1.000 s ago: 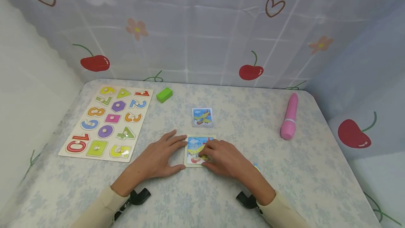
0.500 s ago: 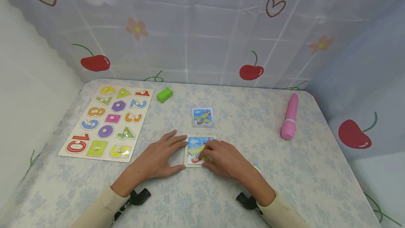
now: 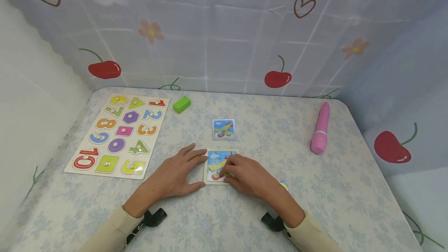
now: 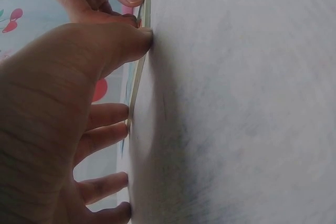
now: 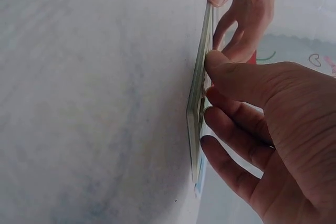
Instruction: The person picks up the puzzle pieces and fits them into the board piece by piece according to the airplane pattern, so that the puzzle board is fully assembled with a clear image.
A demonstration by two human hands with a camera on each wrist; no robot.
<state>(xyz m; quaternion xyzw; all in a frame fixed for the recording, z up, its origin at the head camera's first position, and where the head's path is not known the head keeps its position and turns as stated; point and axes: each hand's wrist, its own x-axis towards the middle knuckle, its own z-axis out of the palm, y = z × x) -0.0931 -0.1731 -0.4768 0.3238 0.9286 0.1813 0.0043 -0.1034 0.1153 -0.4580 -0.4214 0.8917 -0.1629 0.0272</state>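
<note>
A small jigsaw puzzle (image 3: pixel 214 160) with a yellow airplane picture lies in a pale frame at the table's centre. My left hand (image 3: pixel 173 172) rests at its left side, thumb and index fingertip touching the frame's edge, the fingers spread. In the left wrist view the left thumb (image 4: pixel 128 40) meets that edge. Over the lower right of the puzzle, my right hand (image 3: pixel 246 174) has its fingers bent down and works on a puzzle piece, mostly hidden under them. The right wrist view shows the right thumb (image 5: pixel 223 69) on the frame (image 5: pixel 195 114) and several fingertips against the puzzle's face.
Behind the puzzle lies an airplane picture card (image 3: pixel 224 129). A number-and-shape peg board (image 3: pixel 119 137) lies at the left, with a green block (image 3: pixel 181 105) beside it. A pink wand-shaped object (image 3: pixel 320 127) lies at the right. A small blue-yellow thing (image 3: pixel 284 184) is partly hidden by the right forearm.
The right fingertips have shifted very slightly on the lower part of the puzzle. The left hand and the objects on the table stay in place.
</note>
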